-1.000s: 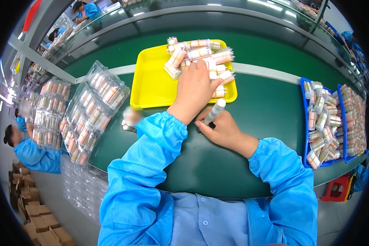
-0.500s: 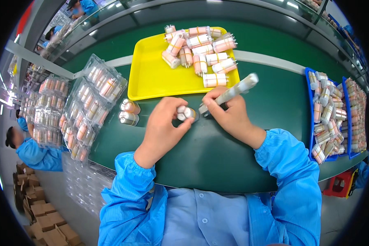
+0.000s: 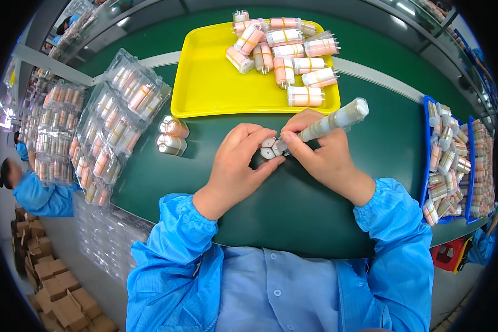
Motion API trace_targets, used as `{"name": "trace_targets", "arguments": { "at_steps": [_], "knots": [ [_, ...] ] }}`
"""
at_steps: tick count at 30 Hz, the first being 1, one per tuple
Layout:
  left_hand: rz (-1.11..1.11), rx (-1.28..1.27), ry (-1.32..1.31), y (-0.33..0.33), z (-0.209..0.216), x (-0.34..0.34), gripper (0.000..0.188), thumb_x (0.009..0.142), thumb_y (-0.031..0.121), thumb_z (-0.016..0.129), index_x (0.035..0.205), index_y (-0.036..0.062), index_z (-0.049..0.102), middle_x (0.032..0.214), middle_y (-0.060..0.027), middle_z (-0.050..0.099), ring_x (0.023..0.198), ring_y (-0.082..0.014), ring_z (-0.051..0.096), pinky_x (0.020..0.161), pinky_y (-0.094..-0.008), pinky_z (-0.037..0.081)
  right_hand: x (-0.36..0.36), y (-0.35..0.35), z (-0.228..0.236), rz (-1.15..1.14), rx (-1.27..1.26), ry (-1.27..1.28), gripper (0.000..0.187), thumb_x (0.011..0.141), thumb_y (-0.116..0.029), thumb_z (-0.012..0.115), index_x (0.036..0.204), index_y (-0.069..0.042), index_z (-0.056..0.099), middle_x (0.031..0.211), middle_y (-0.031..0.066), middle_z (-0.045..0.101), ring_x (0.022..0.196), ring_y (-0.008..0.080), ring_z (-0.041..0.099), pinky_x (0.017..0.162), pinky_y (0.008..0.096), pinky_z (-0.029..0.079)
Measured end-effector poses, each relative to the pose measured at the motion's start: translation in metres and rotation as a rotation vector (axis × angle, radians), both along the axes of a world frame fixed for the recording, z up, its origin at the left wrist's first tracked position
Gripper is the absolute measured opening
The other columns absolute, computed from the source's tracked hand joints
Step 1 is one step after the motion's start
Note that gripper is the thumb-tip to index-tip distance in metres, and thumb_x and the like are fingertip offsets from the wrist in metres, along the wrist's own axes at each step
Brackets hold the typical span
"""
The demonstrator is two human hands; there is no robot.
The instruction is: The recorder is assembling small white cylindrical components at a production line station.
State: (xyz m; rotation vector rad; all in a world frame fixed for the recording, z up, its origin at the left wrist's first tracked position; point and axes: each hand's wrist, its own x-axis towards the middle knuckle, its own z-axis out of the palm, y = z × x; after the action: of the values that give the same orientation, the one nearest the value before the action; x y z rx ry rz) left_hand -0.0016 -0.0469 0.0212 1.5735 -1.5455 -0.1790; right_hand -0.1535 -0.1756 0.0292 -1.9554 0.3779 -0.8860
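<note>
My left hand [image 3: 235, 163] is closed round a small bundle of white-ended cylinders [image 3: 268, 149], round ends up, on the green table. A thick pen-like tool [image 3: 337, 118], wrapped in cloudy clear material, slants up and right from my right hand [image 3: 331, 157]. Its lower end is at the bundle's top; my fingers partly hide where they meet. To the left stand two similar bundles, one pinkish [image 3: 174, 127] and one greyish [image 3: 171, 145]. Beyond my hands, a yellow tray [image 3: 205, 83] has several pink-and-white cylinder bundles [image 3: 285, 72] with yellow bands heaped on its right side.
Clear plastic trays [image 3: 108, 133] full of cylinders lie at the left. On the right sit a blue crate [image 3: 428, 130] of bundles and another blue crate [image 3: 471, 144]. Cardboard boxes [image 3: 66, 307] and a person in blue [image 3: 44, 191] are beyond the table's left side.
The tool's lower end has come over to the bundle in my left hand, and my hands are closer together. The whole view has shifted a little.
</note>
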Motion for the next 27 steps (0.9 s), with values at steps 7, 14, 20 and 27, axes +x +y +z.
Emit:
{"name": "trace_targets", "arguments": {
  "at_steps": [7,14,20,27],
  "knots": [
    [0.072,0.045,-0.024,-0.002,0.001,-0.006,0.05,0.07,0.007,0.088,0.114,0.0054,0.064,0.102,-0.013,0.061,0.092,-0.0299,0.062,0.076,-0.0405,0.052,0.003,0.0,0.001,0.02,0.032,0.001,0.009,0.09,-0.008,0.072,0.093,-0.001,0.067,0.085,0.0098,0.069,0.076,0.0207,0.067,0.067,0.0334,0.052],
    [-0.052,0.001,0.175,0.003,-0.01,-0.006,0.066,0.076,-0.003,0.078,0.135,0.0021,0.048,0.115,-0.0141,0.065,0.104,-0.0255,0.065,0.092,-0.0351,0.053,-0.002,-0.008,0.008,0.018,0.057,-0.053,0.006,0.09,-0.006,0.069,0.092,-0.001,0.068,0.087,0.0096,0.07,0.078,0.0195,0.067,0.07,0.0336,0.052],
    [-0.06,0.016,0.181,0.003,-0.006,-0.01,0.067,0.076,-0.003,0.076,0.136,0.0019,0.046,0.114,-0.0152,0.065,0.104,-0.03,0.065,0.092,-0.0384,0.053,-0.003,-0.006,0.004,0.021,0.092,0.011,0.006,0.09,-0.006,0.069,0.092,-0.001,0.068,0.086,0.0096,0.069,0.078,0.0201,0.068,0.069,0.0336,0.052],
    [0.063,0.069,-0.043,-0.001,-0.003,-0.015,0.068,0.075,0.004,0.083,0.133,0.0028,0.048,0.108,-0.0146,0.063,0.095,-0.0304,0.062,0.084,-0.0401,0.052,-0.001,-0.004,0.002,0.048,0.092,0.04,0.008,0.091,-0.008,0.07,0.091,0.0,0.067,0.086,0.0095,0.07,0.078,0.0199,0.068,0.07,0.0332,0.053]
  ]
}}
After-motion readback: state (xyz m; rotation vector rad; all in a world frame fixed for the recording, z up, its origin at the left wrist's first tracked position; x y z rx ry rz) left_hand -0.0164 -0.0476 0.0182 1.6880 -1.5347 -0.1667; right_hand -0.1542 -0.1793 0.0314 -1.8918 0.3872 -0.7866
